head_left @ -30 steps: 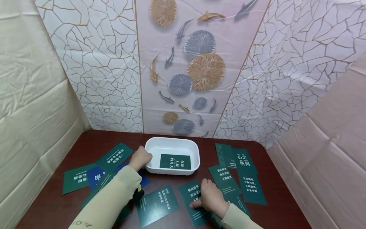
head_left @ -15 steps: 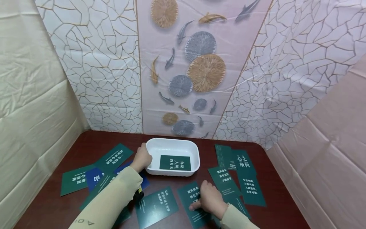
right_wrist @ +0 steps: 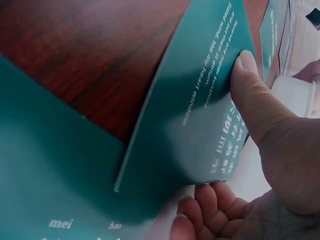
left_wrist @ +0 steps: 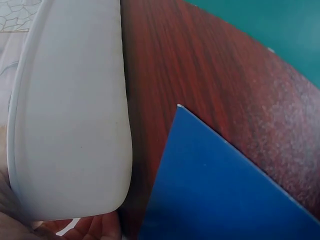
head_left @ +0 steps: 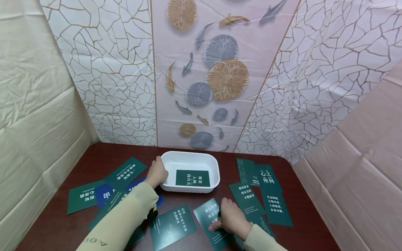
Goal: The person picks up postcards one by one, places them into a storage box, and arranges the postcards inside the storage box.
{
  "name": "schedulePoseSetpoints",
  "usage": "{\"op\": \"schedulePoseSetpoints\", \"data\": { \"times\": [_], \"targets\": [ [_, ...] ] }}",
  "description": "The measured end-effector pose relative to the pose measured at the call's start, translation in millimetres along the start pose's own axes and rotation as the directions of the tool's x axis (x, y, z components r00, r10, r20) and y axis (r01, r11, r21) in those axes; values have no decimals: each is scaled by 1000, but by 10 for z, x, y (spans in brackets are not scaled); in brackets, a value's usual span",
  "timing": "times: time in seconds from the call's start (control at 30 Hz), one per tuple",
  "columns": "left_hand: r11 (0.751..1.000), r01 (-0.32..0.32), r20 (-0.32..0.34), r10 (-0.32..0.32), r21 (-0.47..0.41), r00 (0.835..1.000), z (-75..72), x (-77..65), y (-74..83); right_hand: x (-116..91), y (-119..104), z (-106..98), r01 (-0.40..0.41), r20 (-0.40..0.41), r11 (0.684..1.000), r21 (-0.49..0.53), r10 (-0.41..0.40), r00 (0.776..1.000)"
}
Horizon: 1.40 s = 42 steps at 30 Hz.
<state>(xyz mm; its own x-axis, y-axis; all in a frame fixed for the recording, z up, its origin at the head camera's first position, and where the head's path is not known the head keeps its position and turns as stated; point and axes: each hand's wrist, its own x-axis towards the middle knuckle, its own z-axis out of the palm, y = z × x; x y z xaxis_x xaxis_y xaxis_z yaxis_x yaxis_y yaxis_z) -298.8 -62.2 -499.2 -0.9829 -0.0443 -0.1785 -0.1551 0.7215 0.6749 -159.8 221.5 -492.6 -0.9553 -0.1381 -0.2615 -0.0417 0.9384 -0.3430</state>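
At the table's back stands a white plastic tray (head_left: 188,162) with one green card (head_left: 192,178) lying in it. My left hand (head_left: 157,173) grips the tray's left rim; the left wrist view has the tray wall (left_wrist: 75,110) close up, with fingers (left_wrist: 95,227) under its lower end. Beside it is a blue card (left_wrist: 215,185). My right hand (head_left: 232,219) pinches a green printed card (head_left: 209,213) at the front. In the right wrist view the thumb (right_wrist: 250,80) lies on that card's printed face, and curled fingers (right_wrist: 212,200) meet its edge.
Several green cards (head_left: 125,172) and a blue card (head_left: 103,193) overlap on the left. Another green card (head_left: 172,226) lies front centre. More green cards (head_left: 268,177) overlap on the right of the dark red table (head_left: 307,216). Patterned cloth (head_left: 201,115) hangs behind.
The far end of the card in my right hand has shifted slightly left and now catches more light, as if tilted. Both hands are nearly still; the tray has barely moved.
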Motion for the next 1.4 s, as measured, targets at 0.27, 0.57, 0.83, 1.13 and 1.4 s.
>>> {"op": "schedulePoseSetpoints", "data": {
  "times": [0.27,0.57,0.83,1.13,1.4],
  "targets": [
    [999,-11,-37,13,51,999,4,-37,3,-92,-6,-36,78,-11,991,109,-77,997],
    [995,-46,-87,53,88,995,11,-47,-19,-80,1,-175,110,59,953,282,-132,989],
    [996,-37,-75,44,83,996,11,-33,-19,15,167,-409,214,106,888,408,-279,954],
    [997,-30,-64,34,66,997,43,-20,-4,66,321,-829,236,-12,912,336,-247,969],
    [997,-33,-63,37,74,997,34,-2,16,178,335,-1113,232,-77,921,314,-219,973]
  ]
}}
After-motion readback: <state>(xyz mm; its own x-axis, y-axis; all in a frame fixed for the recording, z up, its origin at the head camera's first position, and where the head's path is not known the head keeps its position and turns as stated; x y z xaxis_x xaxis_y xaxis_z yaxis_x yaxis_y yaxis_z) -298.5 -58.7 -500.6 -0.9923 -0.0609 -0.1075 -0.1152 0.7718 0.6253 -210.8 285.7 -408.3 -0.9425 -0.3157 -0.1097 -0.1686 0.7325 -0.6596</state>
